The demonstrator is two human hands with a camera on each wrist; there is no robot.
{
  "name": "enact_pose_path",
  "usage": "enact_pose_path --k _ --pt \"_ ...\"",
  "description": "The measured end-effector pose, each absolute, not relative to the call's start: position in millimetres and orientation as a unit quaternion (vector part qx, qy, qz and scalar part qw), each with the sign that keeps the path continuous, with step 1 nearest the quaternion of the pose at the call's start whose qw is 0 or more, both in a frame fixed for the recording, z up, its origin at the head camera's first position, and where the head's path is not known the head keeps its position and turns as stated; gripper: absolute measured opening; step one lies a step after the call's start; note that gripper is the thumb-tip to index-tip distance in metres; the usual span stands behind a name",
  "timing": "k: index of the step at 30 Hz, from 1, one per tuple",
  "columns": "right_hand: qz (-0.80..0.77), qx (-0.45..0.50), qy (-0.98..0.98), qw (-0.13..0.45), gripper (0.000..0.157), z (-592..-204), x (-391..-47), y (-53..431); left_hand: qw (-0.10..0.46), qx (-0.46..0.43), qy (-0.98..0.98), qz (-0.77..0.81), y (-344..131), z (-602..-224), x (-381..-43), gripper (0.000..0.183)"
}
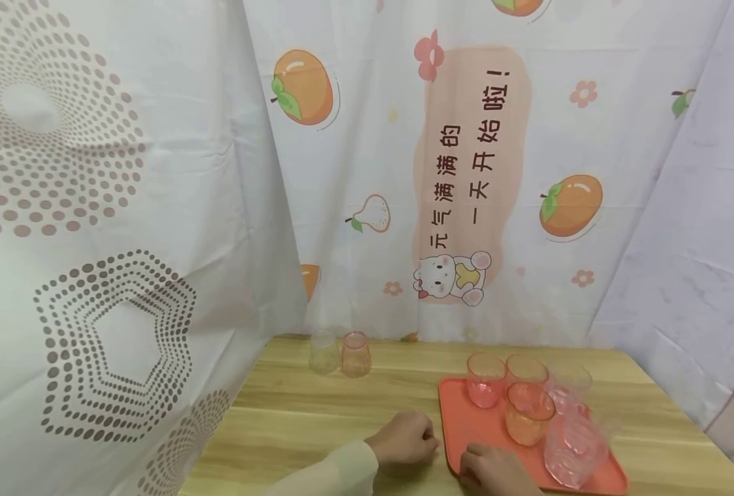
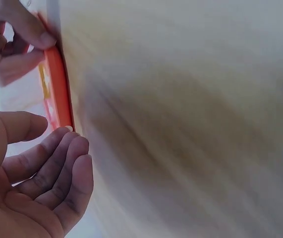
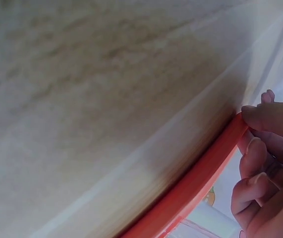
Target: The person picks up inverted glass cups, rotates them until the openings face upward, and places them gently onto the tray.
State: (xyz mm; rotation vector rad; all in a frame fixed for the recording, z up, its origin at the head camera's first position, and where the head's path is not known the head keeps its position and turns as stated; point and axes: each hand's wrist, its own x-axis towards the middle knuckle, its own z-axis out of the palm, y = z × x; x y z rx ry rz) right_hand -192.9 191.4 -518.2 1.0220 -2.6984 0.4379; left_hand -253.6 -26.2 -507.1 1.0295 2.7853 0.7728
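Observation:
A red-orange tray [image 1: 466, 427] lies on the wooden table at the right, bearing several tinted glass cups. My right hand [image 1: 497, 472] is at its near left corner; in the right wrist view, thumb and fingers pinch the tray's rim [image 3: 191, 191] there. Beside the left rim is my left hand [image 1: 406, 439], fingers loosely curled and holding nothing. The left wrist view has those fingertips [image 2: 84, 173] right at the rim. On the tray are a pink cup [image 1: 485, 389], an amber cup [image 1: 528, 420] and a clear pink-tinted glass vessel [image 1: 571, 451], lying close together.
Toward the table's back left stand a clear cup [image 1: 324, 357] and a pink-rimmed cup [image 1: 355, 359], side by side. Printed curtains [image 1: 367, 158] hang behind the table and along its left side. Pale cloth [image 1: 689, 241] hangs at the right.

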Motion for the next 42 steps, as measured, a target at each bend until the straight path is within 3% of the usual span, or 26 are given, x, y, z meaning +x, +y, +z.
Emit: enact_pose_path --k 15,22,28,37,42 --pt "0.157 0.354 -0.915 0.118 0.021 -520.4 -193.4 194.4 -0.005 0.315 0.915 0.253 -63.1 -483.3 -285.0 0.023" --pt "0.154 0.351 -0.914 0.136 0.023 -518.1 -191.8 193.4 -0.036 0.302 0.919 0.253 -87.6 -466.2 -305.3 0.03" --pt "0.156 0.359 -0.908 0.148 0.024 -520.4 -192.5 195.1 -0.112 0.308 0.927 0.185 -99.9 -448.5 -327.6 0.019" --pt "0.16 0.362 -0.904 0.16 0.026 -520.6 -195.9 196.8 -0.209 0.294 0.925 0.118 -107.6 -436.0 -354.3 0.022" --pt "0.172 0.366 -0.903 0.144 0.026 -523.1 -196.3 195.8 -0.175 0.266 0.938 0.134 -113.2 -436.4 -362.3 0.011"
